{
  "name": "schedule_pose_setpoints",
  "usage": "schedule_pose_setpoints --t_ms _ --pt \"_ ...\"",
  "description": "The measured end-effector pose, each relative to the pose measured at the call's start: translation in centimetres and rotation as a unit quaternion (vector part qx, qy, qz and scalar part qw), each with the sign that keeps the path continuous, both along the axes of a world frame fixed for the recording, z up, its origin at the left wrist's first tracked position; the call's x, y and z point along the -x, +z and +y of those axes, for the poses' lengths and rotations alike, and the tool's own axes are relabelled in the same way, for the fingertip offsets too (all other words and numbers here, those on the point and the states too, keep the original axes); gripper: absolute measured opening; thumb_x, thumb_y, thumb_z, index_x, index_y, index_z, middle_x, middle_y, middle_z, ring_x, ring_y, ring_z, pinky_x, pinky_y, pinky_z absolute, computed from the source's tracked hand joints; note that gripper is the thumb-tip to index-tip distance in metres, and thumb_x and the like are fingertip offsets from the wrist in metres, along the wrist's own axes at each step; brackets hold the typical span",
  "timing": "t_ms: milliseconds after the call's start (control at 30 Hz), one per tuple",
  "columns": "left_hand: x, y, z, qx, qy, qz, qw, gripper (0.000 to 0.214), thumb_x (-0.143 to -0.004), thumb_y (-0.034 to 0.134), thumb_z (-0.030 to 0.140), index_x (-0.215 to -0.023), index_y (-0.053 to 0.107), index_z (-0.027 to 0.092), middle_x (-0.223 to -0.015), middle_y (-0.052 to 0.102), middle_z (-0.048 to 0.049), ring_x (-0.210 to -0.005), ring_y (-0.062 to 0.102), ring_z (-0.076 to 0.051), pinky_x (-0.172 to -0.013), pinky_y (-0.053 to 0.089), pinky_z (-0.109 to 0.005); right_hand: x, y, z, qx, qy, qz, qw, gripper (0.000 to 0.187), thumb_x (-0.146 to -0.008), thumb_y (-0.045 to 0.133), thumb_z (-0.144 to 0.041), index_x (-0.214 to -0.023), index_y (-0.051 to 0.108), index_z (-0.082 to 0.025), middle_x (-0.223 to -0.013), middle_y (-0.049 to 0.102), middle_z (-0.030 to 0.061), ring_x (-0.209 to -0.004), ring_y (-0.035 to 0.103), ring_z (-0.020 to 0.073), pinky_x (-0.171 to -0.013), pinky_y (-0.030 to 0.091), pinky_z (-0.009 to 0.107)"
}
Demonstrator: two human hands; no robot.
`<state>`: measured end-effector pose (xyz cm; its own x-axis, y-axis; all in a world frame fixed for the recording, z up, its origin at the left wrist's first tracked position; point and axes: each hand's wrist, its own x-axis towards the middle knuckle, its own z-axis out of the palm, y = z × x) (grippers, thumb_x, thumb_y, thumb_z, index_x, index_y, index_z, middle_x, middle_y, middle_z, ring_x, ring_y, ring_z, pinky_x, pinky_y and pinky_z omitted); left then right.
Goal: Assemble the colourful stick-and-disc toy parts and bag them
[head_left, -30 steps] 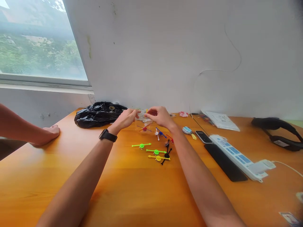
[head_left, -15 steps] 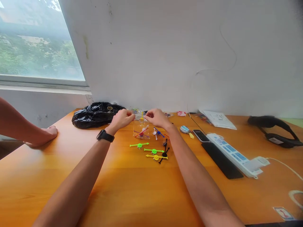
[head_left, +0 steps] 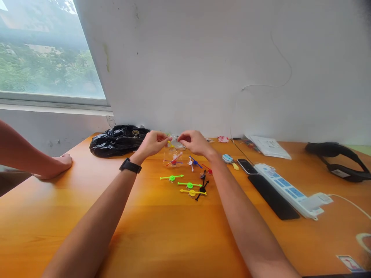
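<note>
My left hand (head_left: pixel 154 143), with a black watch on its wrist, pinches at a small yellow arrow spinner (head_left: pixel 170 145) held above the table. Opposite it, my right hand (head_left: pixel 196 143) has thumb and fingertips pressed together beside some clear plastic (head_left: pixel 177 142); what lies between those fingertips is too small to make out. Just below, a clear bag holds a red-and-blue arrow spinner (head_left: pixel 174 161). Nearer me lie a blue-and-white spinner (head_left: pixel 194 162), green spinners (head_left: pixel 172 178), a yellow spinner (head_left: pixel 191 193) and a black one (head_left: pixel 203 189). My right forearm partly covers a red spinner (head_left: pixel 209 170).
A black plastic bag (head_left: pixel 117 143) lies at the back left. Another person's hand (head_left: pixel 62 162) rests on the left edge. To the right are a tape-like round item (head_left: pixel 227 158), a phone-like device (head_left: pixel 247 166), a power strip (head_left: pixel 285 189) and a black headset (head_left: pixel 339 158).
The yellow spinner, upright between my hands before, now sits lower and closer to my left fingertips. My left hand has shifted slightly right. The view has moved a little.
</note>
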<state>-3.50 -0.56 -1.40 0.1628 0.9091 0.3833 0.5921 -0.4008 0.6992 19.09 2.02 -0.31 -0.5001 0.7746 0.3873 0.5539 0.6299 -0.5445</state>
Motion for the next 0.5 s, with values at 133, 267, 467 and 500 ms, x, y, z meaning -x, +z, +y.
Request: schedule_pose_setpoints --t_ms 133,267,467,500 --pt "0.4 0.3 -0.1 0.046 -0.002 0.0 0.999 0.035 -0.08 0.076 0.049 -0.079 0.081 0.015 -0.067 0.073 -0.0063 -0.06 0.059 -0.016 -0.054 0.039 -0.025 0.1 -0.5 -0.1 0.031 -0.005 -0.054 0.998 0.026 -0.087 0.057 -0.014 -0.097 0.08 -0.018 -0.094 0.069 0.0056 -0.079 0.061 0.0159 -0.073 0.044 0.026" --pt "0.7 0.3 -0.1 0.053 0.017 0.004 0.998 0.038 -0.079 0.075 0.053 -0.073 0.079 0.015 -0.063 0.066 -0.0038 -0.058 0.053 -0.015 -0.051 0.035 -0.025 0.1 -0.5 -0.5 0.015 0.011 -0.094 0.995 0.02 -0.089 0.069 -0.036 -0.101 0.078 -0.023 -0.117 0.062 0.0073 -0.09 0.062 0.0173 -0.077 0.045 0.027" --pt "1.4 1.4 -0.6 0.078 0.049 0.024 0.995 0.038 -0.08 0.072 0.052 -0.069 0.075 0.016 -0.058 0.057 -0.001 -0.052 0.042 -0.012 -0.048 0.028 -0.026 -0.2 0.4 -0.6 0.064 0.043 -0.061 0.995 0.026 -0.091 0.068 -0.044 -0.087 0.07 -0.018 -0.095 0.069 0.0034 -0.082 0.06 0.0158 -0.072 0.042 0.026" --pt "1.5 1.6 -0.8 0.085 0.041 0.026 0.995 0.037 -0.08 0.072 0.052 -0.07 0.075 0.016 -0.058 0.057 -0.001 -0.051 0.042 -0.012 -0.048 0.028 -0.027 -0.2 0.3 -0.5 0.064 0.031 -0.049 0.996 0.03 -0.093 0.065 -0.047 -0.086 0.069 -0.018 -0.089 0.069 0.0023 -0.08 0.059 0.0156 -0.071 0.041 0.026"
